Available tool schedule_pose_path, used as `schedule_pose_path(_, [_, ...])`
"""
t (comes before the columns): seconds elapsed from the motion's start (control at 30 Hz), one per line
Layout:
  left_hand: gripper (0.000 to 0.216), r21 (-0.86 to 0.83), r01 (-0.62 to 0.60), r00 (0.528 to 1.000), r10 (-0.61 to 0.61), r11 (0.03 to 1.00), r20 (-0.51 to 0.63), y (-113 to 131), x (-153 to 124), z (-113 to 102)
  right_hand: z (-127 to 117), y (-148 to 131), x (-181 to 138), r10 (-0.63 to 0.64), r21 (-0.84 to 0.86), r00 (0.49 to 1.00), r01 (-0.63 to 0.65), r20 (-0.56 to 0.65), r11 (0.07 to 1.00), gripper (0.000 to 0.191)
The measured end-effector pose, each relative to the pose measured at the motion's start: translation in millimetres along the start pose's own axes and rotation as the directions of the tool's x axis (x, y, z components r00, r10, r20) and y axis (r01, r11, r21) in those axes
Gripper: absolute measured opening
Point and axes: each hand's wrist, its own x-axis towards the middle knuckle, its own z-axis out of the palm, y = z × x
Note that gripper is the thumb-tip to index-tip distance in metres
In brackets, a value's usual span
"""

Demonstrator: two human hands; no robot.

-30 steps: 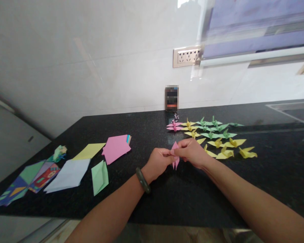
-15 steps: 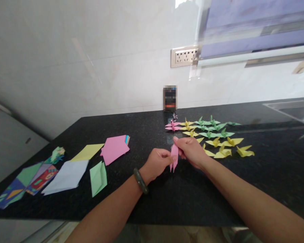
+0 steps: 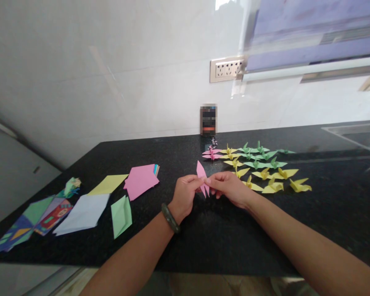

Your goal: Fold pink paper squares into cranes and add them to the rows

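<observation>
A folded pink origami piece [image 3: 201, 170] is held over the black counter, its single point upward and two narrow points downward. My left hand [image 3: 186, 192] pinches it from the left, thumb and fingers meeting near its middle. From the other side my right hand [image 3: 230, 187] grips the same paper at its middle, fingers curled. Just beyond are two pink paper cranes [image 3: 212, 156]. Several yellow paper cranes [image 3: 273, 186] and green paper cranes [image 3: 255, 163] stand in rows behind and right of my right hand.
Left of my hands lie a stack of pink paper [image 3: 142, 181], a green folded sheet [image 3: 121, 217], yellow paper [image 3: 107, 184], white sheets [image 3: 83, 216] and a colourful packet [image 3: 31, 222]. A blurred dark device [image 3: 209, 120] leans on the wall below a socket panel [image 3: 226, 70].
The pink origami piece has been raised slightly and tilted, and its upper point now shows. My right hand has slid down from its top to its middle. Both hands still hold it.
</observation>
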Motion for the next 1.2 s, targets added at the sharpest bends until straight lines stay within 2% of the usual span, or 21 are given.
schedule_pose_path(0.17, [0.028, 0.080, -0.030, 0.999, 0.033, 0.996, -0.033, 0.6, 0.6, -0.8, 4.6, -1.3, -1.0, 0.078, 0.160, 0.997, -0.076, -0.011, 0.984, 0.032])
schedule_pose_path(0.27, [0.030, 0.117, -0.039, 0.999, 0.041, 0.992, -0.012, 1.2, -0.6, 0.5, 6.1, -2.6, -1.5, 0.109, 0.217, 0.993, -0.099, -0.035, 0.971, 0.029])
schedule_pose_path(0.4, [0.030, 0.114, -0.048, 0.998, 0.045, 0.992, 0.034, 2.6, -0.7, 1.7, 3.5, -4.4, -1.1, 0.108, 0.156, 0.990, -0.093, -0.087, 0.983, 0.025])
schedule_pose_path(0.53, [0.032, 0.083, -0.027, 1.000, 0.026, 0.996, 0.017, 3.5, 1.7, 0.0, 1.5, -6.7, -1.2, 0.108, 0.067, 0.987, -0.101, -0.115, 0.993, 0.023])
schedule_pose_path(0.7, [0.032, 0.019, 0.015, 1.000, -0.015, 1.000, -0.018, 2.6, 3.0, -0.4, 2.9, -6.1, -2.0, 0.131, 0.098, 0.991, -0.128, -0.029, 0.987, 0.025])
schedule_pose_path(1.0, [0.034, 0.036, -0.029, 0.995, 0.032, 0.999, -0.099, 2.3, 4.6, -0.1, 4.5, -6.9, -2.6, 0.121, 0.002, 0.992, -0.121, -0.044, 0.993, 0.017])
schedule_pose_path(1.1, [0.033, 0.012, -0.016, 0.991, 0.018, 1.000, -0.129, 2.9, 5.5, -0.5, -0.8, -8.8, -4.5, 0.150, -0.014, 0.988, -0.150, 0.044, 0.989, 0.010])
schedule_pose_path(1.2, [0.034, -0.005, -0.006, 0.991, 0.005, 1.000, -0.133, 3.1, 4.5, 0.9, -2.6, -8.4, -5.1, 0.159, -0.011, 0.981, -0.159, 0.110, 0.987, 0.018])
